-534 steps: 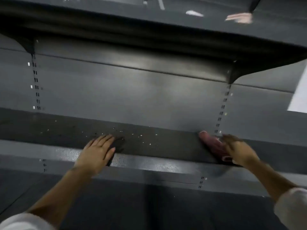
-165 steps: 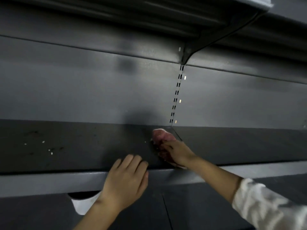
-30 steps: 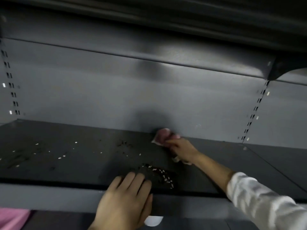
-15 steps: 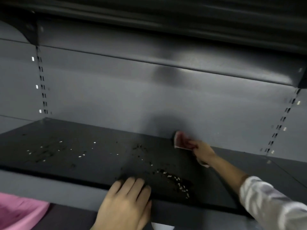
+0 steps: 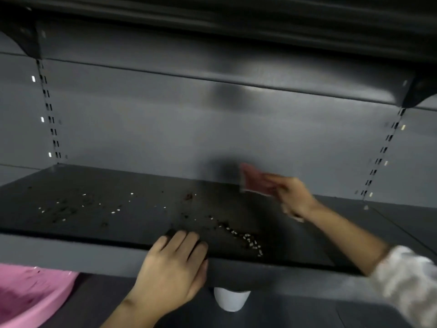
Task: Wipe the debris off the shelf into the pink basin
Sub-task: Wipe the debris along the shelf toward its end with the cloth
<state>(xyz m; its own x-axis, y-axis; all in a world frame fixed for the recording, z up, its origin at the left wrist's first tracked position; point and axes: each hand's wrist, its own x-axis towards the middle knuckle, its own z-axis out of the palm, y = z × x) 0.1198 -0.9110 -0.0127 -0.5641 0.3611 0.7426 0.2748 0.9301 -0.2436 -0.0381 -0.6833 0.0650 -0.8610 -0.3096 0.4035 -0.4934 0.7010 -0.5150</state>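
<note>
The dark shelf (image 5: 132, 183) carries scattered debris: a dense trail of pale and dark bits (image 5: 243, 237) near the front edge and a thinner scatter (image 5: 71, 207) toward the left. My right hand (image 5: 293, 195) is shut on a pink cloth (image 5: 254, 182), held just above the shelf near the back wall. My left hand (image 5: 172, 266) lies flat over the shelf's front lip, fingers apart, holding nothing. The pink basin (image 5: 33, 297) sits below the shelf at the lower left, with dark specks inside.
A white cup-like object (image 5: 231, 300) stands under the shelf lip, right of my left hand. A grey back panel (image 5: 212, 129) with slotted uprights closes the rear. Another shelf (image 5: 236, 24) overhangs above on brackets.
My right hand has carried the pink cloth rightward along the back of the shelf and lifted it slightly. The view has shifted left, bringing more of the pink basin in. My left hand stays on the lip.
</note>
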